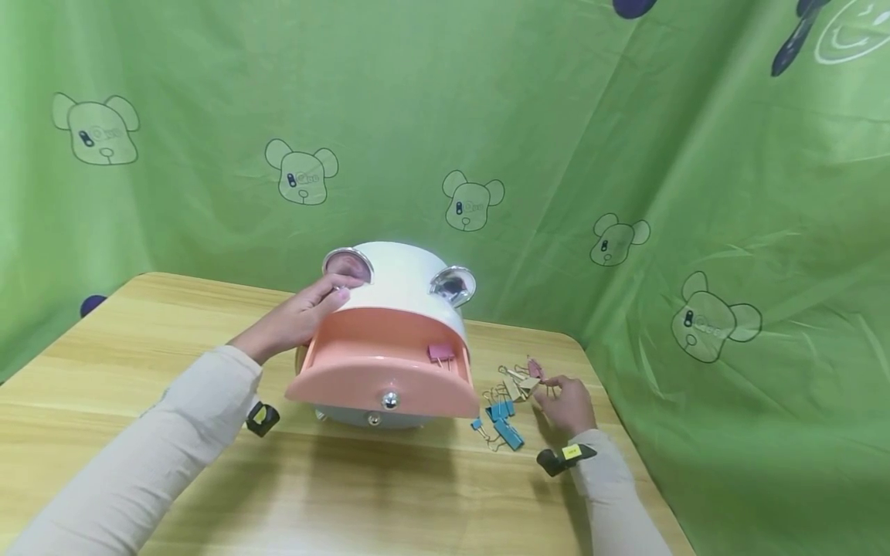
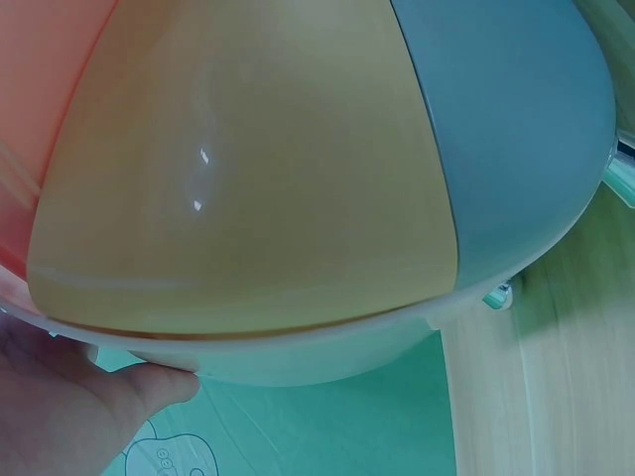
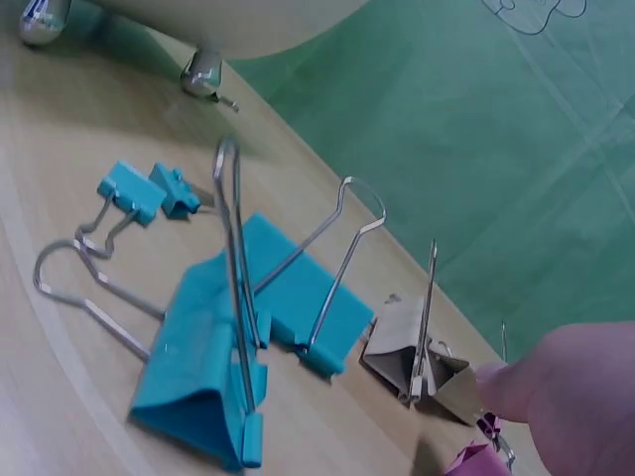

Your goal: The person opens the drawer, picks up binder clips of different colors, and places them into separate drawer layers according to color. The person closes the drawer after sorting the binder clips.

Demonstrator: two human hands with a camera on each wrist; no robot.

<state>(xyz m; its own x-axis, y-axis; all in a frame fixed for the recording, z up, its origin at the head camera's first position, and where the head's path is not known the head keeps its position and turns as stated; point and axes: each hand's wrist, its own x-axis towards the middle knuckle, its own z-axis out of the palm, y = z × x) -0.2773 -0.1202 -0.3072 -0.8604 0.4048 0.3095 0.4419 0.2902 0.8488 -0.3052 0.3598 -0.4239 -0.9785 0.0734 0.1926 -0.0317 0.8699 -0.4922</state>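
Note:
My left hand [image 1: 306, 313] holds the upper left side of a white animal-shaped drawer box [image 1: 403, 270], its fingers at the silver-rimmed ear [image 1: 348, 265]. In the left wrist view its thumb [image 2: 149, 387] lies along the white rim. The pink top drawer [image 1: 375, 378] is pulled out, with a pink binder clip [image 1: 440, 353] inside. To the right, my right hand [image 1: 566, 405] reaches into loose binder clips, fingertips right at a pink clip [image 1: 535, 367] and a beige clip [image 3: 397, 342]. I cannot tell whether it pinches one; most of its fingers are hidden in the right wrist view.
Several blue binder clips [image 1: 509, 434] lie on the wooden table [image 1: 229, 479] between the box and my right hand. Below the pink drawer sits a blue-grey drawer [image 1: 348, 415]; a yellow drawer front [image 2: 248, 178] shows up close. A green curtain [image 1: 389, 93] hangs behind and right.

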